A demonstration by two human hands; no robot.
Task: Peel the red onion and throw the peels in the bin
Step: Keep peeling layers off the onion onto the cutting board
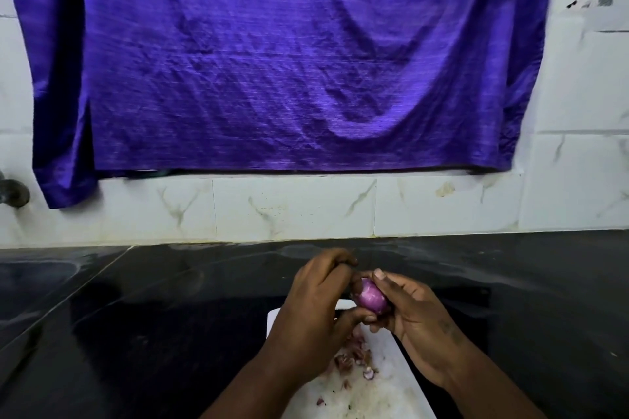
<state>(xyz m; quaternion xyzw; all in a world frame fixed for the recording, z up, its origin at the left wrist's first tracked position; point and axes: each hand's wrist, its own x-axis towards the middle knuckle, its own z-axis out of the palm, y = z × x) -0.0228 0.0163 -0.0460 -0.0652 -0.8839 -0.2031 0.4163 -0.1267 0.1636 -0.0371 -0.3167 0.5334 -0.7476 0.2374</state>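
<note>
A small red onion (371, 296), its purple flesh partly bared, is held above a white cutting board (394, 384). My right hand (415, 320) grips it from the right, thumb lying over the top. My left hand (316, 309) pinches at the onion's left end with curled fingers and thumb. Several reddish-brown peels (354, 357) lie scattered on the board below the hands. No bin is in view.
The board lies on a glossy black countertop (170, 316) against a white marble-tiled wall (292, 207). A large purple cloth (272, 61) hangs on the wall above. A dark tap (13, 194) sticks out at the far left edge.
</note>
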